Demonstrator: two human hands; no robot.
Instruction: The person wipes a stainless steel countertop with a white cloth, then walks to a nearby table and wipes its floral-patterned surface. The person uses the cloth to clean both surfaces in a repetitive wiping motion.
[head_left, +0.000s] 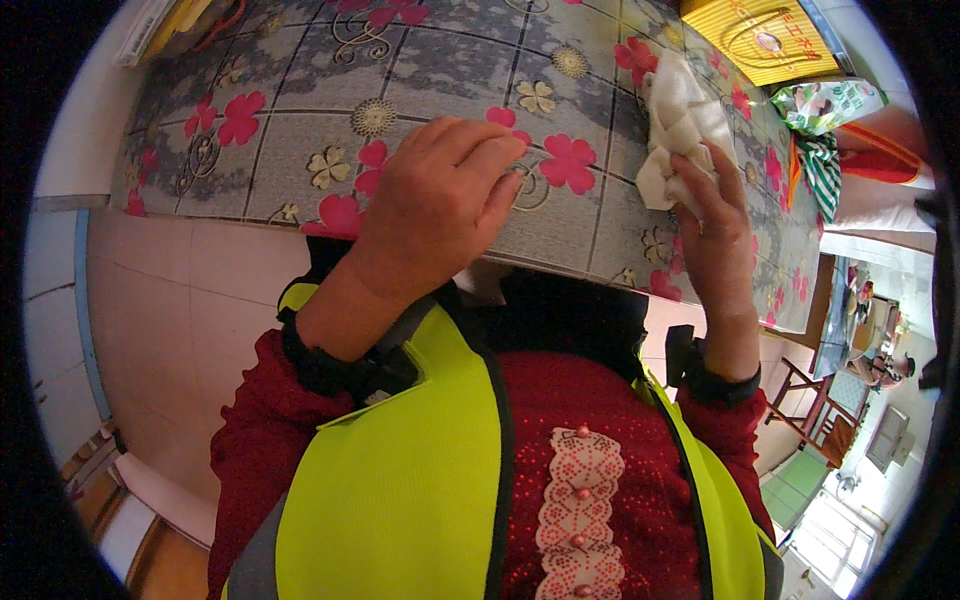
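Observation:
A crumpled white cloth (679, 112) lies on the table at the right. My right hand (716, 210) grips its near end, with the fingers pressed into the folds. Toward the middle, my left hand (442, 195) is loosely curled, palm down, over the table's near part. Its palm and the undersides of its fingers are hidden, and nothing shows sticking out of it. Beneath both hands spreads a grey tiled-pattern tablecloth (442, 82) with pink and cream flowers.
Beyond the cloth stands a yellow striped paper bag (765, 45) bearing writing. Near it are a green and white plastic packet (829, 105) and a green-striped cloth (821, 176). Yellow items (176, 34) sit at the far left corner. A wooden chair (832, 427) stands farther right.

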